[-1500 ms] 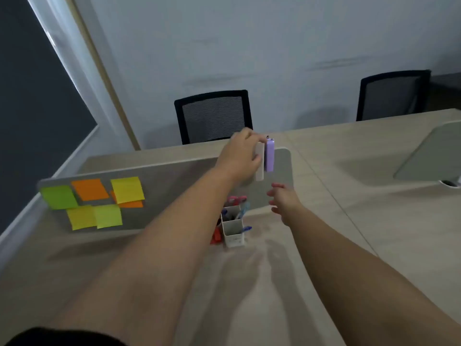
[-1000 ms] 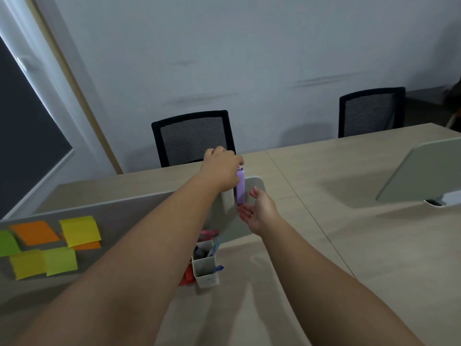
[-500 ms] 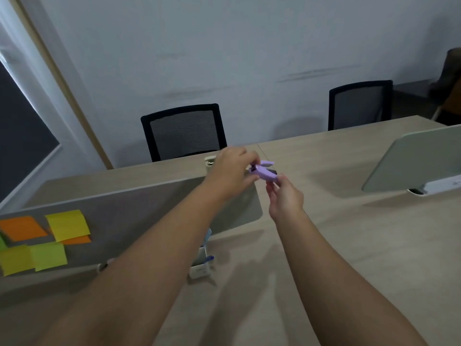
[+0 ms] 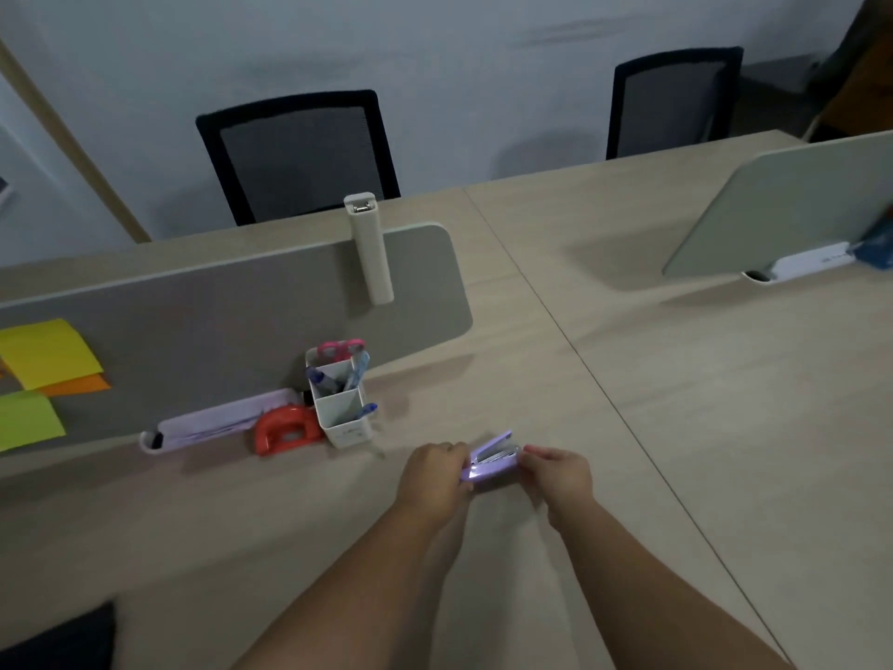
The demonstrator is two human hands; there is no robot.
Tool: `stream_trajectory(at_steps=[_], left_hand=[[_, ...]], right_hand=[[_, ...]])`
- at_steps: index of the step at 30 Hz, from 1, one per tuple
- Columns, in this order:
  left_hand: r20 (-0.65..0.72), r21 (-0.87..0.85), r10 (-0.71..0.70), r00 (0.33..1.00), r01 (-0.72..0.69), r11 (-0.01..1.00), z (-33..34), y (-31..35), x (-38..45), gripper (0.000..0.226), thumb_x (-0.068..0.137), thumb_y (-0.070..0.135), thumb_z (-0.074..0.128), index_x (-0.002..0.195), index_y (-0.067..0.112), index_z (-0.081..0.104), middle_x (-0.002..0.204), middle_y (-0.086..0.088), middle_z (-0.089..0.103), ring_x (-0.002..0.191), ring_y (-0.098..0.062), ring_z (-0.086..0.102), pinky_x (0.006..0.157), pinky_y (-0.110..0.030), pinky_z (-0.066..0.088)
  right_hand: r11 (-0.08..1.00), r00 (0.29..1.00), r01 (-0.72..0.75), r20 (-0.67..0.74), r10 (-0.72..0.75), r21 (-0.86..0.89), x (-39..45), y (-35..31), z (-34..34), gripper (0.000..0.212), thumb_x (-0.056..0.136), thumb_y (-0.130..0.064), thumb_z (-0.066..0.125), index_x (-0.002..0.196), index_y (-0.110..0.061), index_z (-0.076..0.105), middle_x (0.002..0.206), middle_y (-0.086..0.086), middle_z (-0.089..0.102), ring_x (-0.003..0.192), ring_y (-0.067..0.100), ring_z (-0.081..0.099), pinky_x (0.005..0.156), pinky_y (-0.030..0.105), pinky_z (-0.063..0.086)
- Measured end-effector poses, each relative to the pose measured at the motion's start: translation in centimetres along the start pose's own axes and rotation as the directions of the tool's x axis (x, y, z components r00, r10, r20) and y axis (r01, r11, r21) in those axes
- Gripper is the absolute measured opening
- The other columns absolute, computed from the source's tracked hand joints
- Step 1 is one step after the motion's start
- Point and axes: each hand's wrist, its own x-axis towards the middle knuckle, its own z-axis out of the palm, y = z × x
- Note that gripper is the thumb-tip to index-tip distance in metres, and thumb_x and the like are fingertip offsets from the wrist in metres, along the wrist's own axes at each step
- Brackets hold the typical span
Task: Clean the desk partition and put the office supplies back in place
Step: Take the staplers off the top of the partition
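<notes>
Both hands were on the purple stapler (image 4: pixel 493 464), held low over the bench (image 4: pixel 676 379), just in front of the white pen holder (image 4: pixel 340 408). Left hand (image 4: pixel 435 476) was closed around its near end, right hand (image 4: pixel 555 473) pinched the far end with fingertips. The stapler's top arm looked hinged partly open, so the two-hand hold was probably to steady or close it before setting it down; can't tell if it touched the bench. The grey desk partition (image 4: pixel 217 331) stood upright behind the supplies, with a beige clip-on piece (image 4: pixel 369 249) hooked over its top edge, likely hung there to keep it off the work surface. Sticky notes (image 4: pixel 46 353) were stuck to the partition's left face. Red tape dispenser (image 4: pixel 285 427) and a pale lilac tray (image 4: pixel 212 420) sat against the partition's foot beside the pen holder, which held pink scissors (image 4: pixel 340 348) and pens. Supplies clustered at the partition base, so the stapler's spot was likely alongside them. No cloth was visible.
</notes>
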Motion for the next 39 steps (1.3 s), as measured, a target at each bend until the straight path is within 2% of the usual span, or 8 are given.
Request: stream_trajectory(at_steps=[10, 13, 17, 19, 23, 26, 30, 39], left_hand=[[0.08, -0.098, -0.008, 0.997, 0.016, 0.995, 0.8, -0.7, -0.3, 0.04, 0.072, 0.026, 0.07, 0.11, 0.02, 0.058, 0.111, -0.003, 0.063, 0.106, -0.025, 0.056, 0.088, -0.032, 0.045], [-0.102, -0.186, 0.073, 0.992, -0.091, 0.978, -3.5, 0.1, 0.0, 0.048, 0.074, 0.025, 0.071, 0.12, 0.023, 0.056, 0.122, 0.001, 0.058, 0.115, -0.022, 0.052, 0.099, -0.028, 0.039], [-0.649, 0.014, 0.237, 0.723, -0.301, 0.954, -15.7, 1.1, 2.5, 0.037, 0.074, 0.015, 0.074, 0.109, 0.017, 0.063, 0.115, -0.006, 0.06, 0.107, -0.027, 0.054, 0.096, -0.03, 0.04], [-0.754, 0.212, 0.289, 0.59, -0.198, 0.957, -21.8, 1.3, 3.7, 0.044, 0.073, 0.025, 0.074, 0.115, 0.022, 0.061, 0.129, -0.007, 0.053, 0.117, -0.028, 0.042, 0.102, -0.037, 0.035], [-0.495, 0.337, 0.054, 0.867, 0.135, 0.932, -29.4, 0.8, 6.3, 0.088, 0.075, 0.047, 0.072, 0.148, 0.028, 0.028, 0.158, -0.002, 0.022, 0.143, -0.033, 0.015, 0.116, -0.049, 0.02], [-0.268, 0.338, -0.043, 0.963, 0.135, 0.931, -30.5, -0.1, 7.5, 0.08, 0.079, 0.041, 0.072, 0.148, 0.024, 0.033, 0.146, -0.007, 0.042, 0.135, -0.033, 0.034, 0.109, -0.046, 0.034], [-0.314, 0.153, 0.011, 0.949, 0.039, 0.987, -30.6, -1.4, 8.1, 0.053, 0.084, 0.026, 0.069, 0.134, 0.019, 0.054, 0.129, -0.007, 0.054, 0.121, -0.028, 0.05, 0.098, -0.036, 0.041], [-0.594, -0.141, 0.114, 0.796, -0.242, 0.96, -31.4, 0.7, 4.4, 0.067, 0.067, 0.027, 0.086, 0.129, 0.02, 0.061, 0.111, 0.001, 0.06, 0.099, -0.011, 0.062, 0.096, -0.023, 0.05]], right_hand=[[0.886, 0.987, 0.103, -0.065, -0.148, -0.453, 0.0, 0.3, -0.1, 0.022, 0.074, -0.018, 0.072, 0.096, -0.014, 0.076, 0.095, 0.006, 0.075, 0.085, 0.02, 0.066, 0.077, 0.021, 0.044], [0.91, 0.97, 0.197, -0.06, -0.234, -0.364, -0.6, -1.8, 1.3, 0.019, 0.081, -0.015, 0.061, 0.095, -0.017, 0.074, 0.095, 0.004, 0.073, 0.086, 0.02, 0.064, 0.081, 0.025, 0.046], [0.922, 0.95, 0.31, 0.121, -0.289, -0.23, -2.1, -6.8, 6.9, 0.013, 0.085, -0.018, 0.057, 0.082, -0.019, 0.069, 0.078, 0.002, 0.067, 0.078, 0.023, 0.059, 0.073, 0.03, 0.045], [0.935, 0.927, 0.319, 0.258, -0.273, -0.158, -3.3, -9.5, 10.2, 0.016, 0.086, -0.019, 0.056, 0.071, -0.016, 0.062, 0.071, 0.006, 0.06, 0.07, 0.022, 0.051, 0.067, 0.031, 0.039], [0.988, 0.885, 0.157, 0.445, -0.14, -0.001, -5.4, -14.2, 15.6, 0.025, 0.096, -0.028, 0.046, 0.086, -0.012, 0.062, 0.091, 0.015, 0.064, 0.07, 0.026, 0.057, 0.064, 0.033, 0.043], [0.953, 0.815, -0.153, 0.579, -0.028, 0.261, -6.3, -16.3, 17.8, 0.03, 0.1, -0.037, 0.035, 0.088, -0.019, 0.056, 0.07, 0.004, 0.05, 0.049, 0.015, 0.046, 0.056, 0.024, 0.041], [0.867, 0.819, -0.288, 0.574, 0.002, 0.407, -6.6, -18.2, 18.7, 0.037, 0.101, -0.026, 0.038, 0.126, -0.003, 0.051, 0.099, 0.016, 0.055, 0.085, 0.026, 0.055, 0.1, 0.036, 0.044], [0.69, 0.876, -0.101, 0.393, -0.279, 0.716, -7.4, -24.7, 12.3, 0.006, 0.093, -0.006, 0.054, 0.089, -0.002, 0.058, 0.086, 0.013, 0.062, 0.075, 0.022, 0.062, 0.063, 0.026, 0.056]])
